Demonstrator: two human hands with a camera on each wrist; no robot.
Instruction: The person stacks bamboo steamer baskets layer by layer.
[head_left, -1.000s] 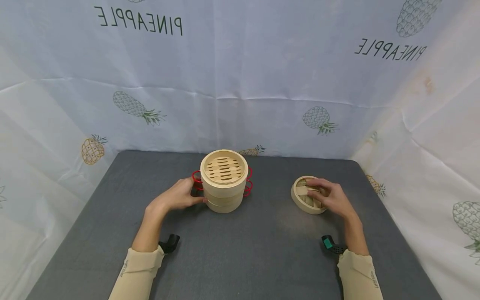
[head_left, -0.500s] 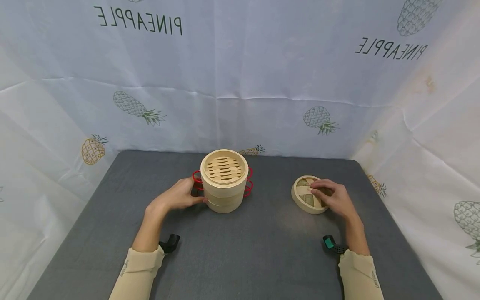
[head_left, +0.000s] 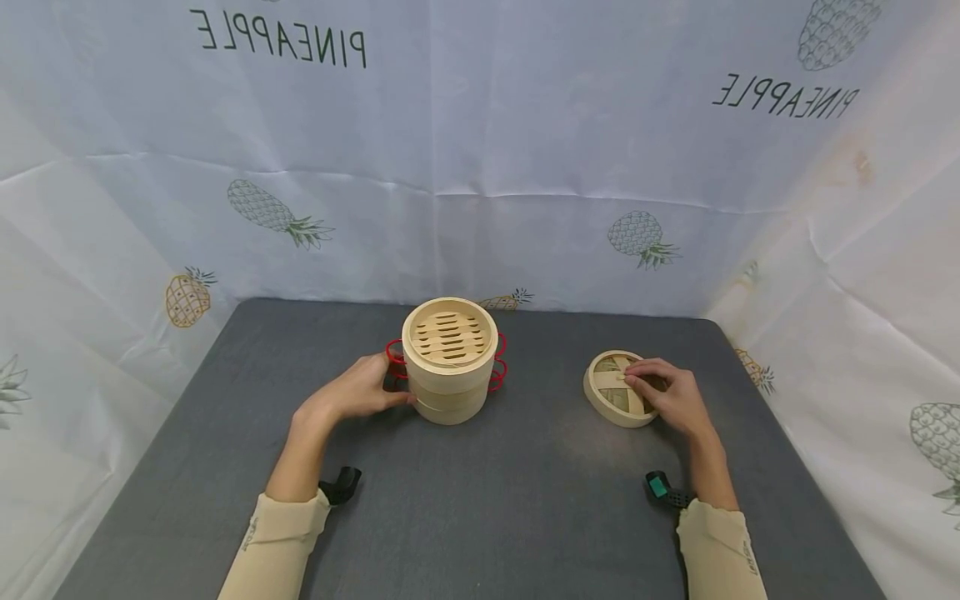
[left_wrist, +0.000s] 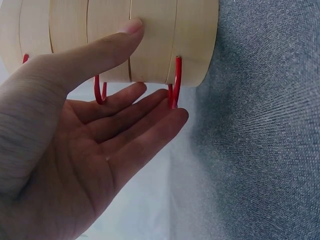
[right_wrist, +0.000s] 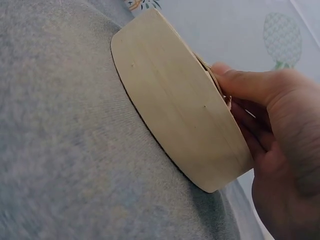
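Observation:
A bamboo steamer stack with red side loops stands near the table's back edge, its slatted top uncovered. My left hand is at its left side. In the left wrist view the thumb of my left hand rests on the steamer wall, while the fairly straight fingers lie beside the red loops. To the right, a round bamboo lid lies flat on the table. My right hand pinches its top near the centre; in the right wrist view my right hand partly hides behind the lid's rim.
A dark grey table carries both pieces, with bare surface between them and in front. White cloth with pineapple prints hangs behind and at both sides. A black wrist device sits at my left wrist, another at my right.
My right fingers have shifted slightly right on the lid and drawn closer together near its centre. The left hand and the steamer stack have stayed in place.

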